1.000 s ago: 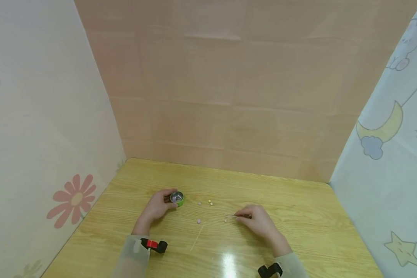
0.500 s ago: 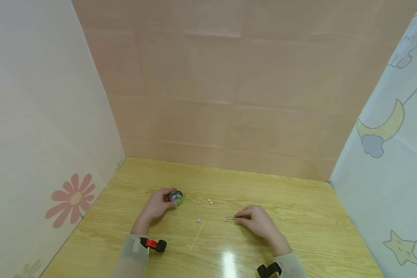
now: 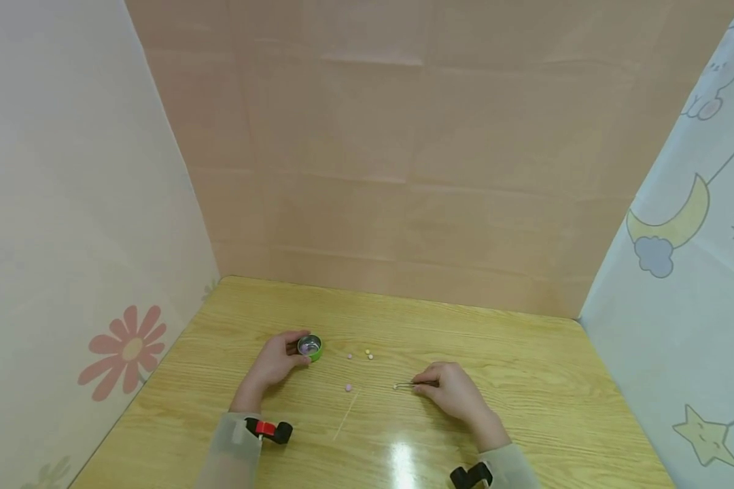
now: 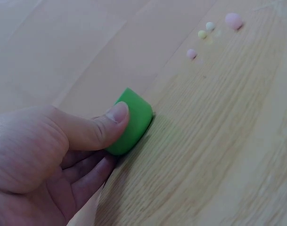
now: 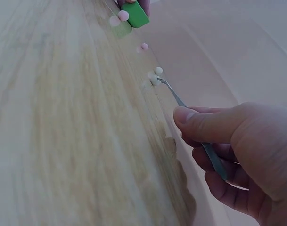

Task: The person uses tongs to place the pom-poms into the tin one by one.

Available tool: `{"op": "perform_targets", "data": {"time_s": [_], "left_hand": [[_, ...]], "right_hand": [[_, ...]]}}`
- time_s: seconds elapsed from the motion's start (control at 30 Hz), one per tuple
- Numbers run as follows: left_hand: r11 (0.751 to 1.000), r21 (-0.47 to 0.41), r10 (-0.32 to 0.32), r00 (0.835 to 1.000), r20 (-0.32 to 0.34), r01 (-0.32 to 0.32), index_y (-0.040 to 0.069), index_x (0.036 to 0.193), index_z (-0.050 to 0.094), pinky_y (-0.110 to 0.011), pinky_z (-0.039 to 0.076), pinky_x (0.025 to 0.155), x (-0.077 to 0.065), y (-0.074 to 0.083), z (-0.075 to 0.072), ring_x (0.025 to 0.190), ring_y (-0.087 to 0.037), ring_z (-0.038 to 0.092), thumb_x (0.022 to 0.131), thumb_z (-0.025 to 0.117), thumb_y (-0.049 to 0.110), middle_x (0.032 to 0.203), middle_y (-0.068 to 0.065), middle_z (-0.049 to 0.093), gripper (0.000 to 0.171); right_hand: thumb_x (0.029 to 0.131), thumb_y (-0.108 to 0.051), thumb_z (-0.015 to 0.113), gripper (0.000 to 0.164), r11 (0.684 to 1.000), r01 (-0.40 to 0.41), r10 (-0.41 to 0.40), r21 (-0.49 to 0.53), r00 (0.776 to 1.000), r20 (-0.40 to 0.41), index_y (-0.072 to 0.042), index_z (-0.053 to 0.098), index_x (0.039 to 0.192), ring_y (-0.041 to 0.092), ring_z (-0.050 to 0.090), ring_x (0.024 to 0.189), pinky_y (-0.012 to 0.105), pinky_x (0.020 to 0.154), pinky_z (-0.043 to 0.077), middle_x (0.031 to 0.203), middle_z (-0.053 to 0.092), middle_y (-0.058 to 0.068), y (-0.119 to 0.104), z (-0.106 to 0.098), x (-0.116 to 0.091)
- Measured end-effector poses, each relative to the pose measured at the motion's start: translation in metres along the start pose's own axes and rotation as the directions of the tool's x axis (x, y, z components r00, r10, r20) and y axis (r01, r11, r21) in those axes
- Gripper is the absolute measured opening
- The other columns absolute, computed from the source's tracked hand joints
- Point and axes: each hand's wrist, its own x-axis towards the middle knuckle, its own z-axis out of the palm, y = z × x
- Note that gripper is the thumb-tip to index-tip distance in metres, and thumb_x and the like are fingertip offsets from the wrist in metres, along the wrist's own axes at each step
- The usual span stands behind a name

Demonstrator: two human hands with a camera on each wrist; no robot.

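Observation:
My left hand holds a small round green cup with a shiny metallic inside, at the left of the table. In the left wrist view the thumb presses the cup's green wall, which stands at the tabletop. My right hand pinches thin metal tweezers between thumb and fingers. Their bent tips meet a small whitish ball close over the wood. Between the hands lie a larger pink ball, a small pink ball, a yellow ball and a white ball.
A thin pale strip lies on the wooden table in front of the larger pink ball. Brown paper rises behind the table. Patterned white sheets flank it left and right.
The tweezers' tips were spread near the whitish ball and have come together at it. The left hand and cup stay in place; the view shifts slightly.

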Motion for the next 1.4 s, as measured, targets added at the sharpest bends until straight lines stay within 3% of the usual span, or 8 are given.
{"op": "perform_targets", "data": {"time_s": [0.4,0.8,1.0,1.4], "left_hand": [[0.999,-0.026,-0.021,1.0,-0.007,0.02,0.004,0.149,0.062,-0.051,0.052,0.11,0.001,0.0,0.001,0.132,-0.038,0.063,0.092,0.082,0.0,0.15,-0.02,0.06,0.061],[1.0,-0.022,-0.014,1.0,-0.002,0.014,0.004,0.149,0.063,-0.051,0.052,0.111,0.002,-0.002,0.001,0.133,-0.039,0.062,0.092,0.082,0.0,0.151,-0.02,0.059,0.06],[1.0,-0.02,-0.013,1.0,-0.002,0.013,0.004,0.149,0.062,-0.051,0.053,0.11,0.002,0.0,-0.002,0.133,-0.039,0.062,0.093,0.082,0.0,0.151,-0.021,0.058,0.06],[1.0,-0.002,-0.009,1.0,-0.002,0.009,0.003,0.149,0.063,-0.052,0.053,0.109,0.0,0.001,0.0,0.132,-0.039,0.062,0.092,0.083,0.001,0.149,-0.022,0.059,0.06]], "right_hand": [[0.095,-0.025,0.083,0.013,1.0,-0.008,0.008,-0.016,1.0,-0.009,-0.024,0.087,0.108,0.003,0.068,0.089,0.031,0.079,0.06,0.097,0.071,-0.023,-0.001,0.0,-0.001],[0.095,-0.023,0.084,0.013,0.998,-0.014,0.018,0.067,0.998,-0.059,-0.022,0.087,0.108,0.005,0.071,0.092,0.03,0.081,0.061,0.099,0.073,-0.021,-0.002,0.001,0.0],[0.095,-0.018,0.083,0.013,0.994,-0.049,0.058,0.095,0.994,-0.09,-0.023,0.087,0.107,0.004,0.067,0.087,0.027,0.073,0.058,0.1,0.075,-0.017,-0.006,-0.001,0.005],[0.093,-0.015,0.085,0.012,0.986,-0.034,0.061,0.163,0.985,-0.164,-0.021,0.087,0.104,0.004,0.066,0.08,0.025,0.066,0.057,0.099,0.077,-0.009,-0.012,0.005,0.012]]}}
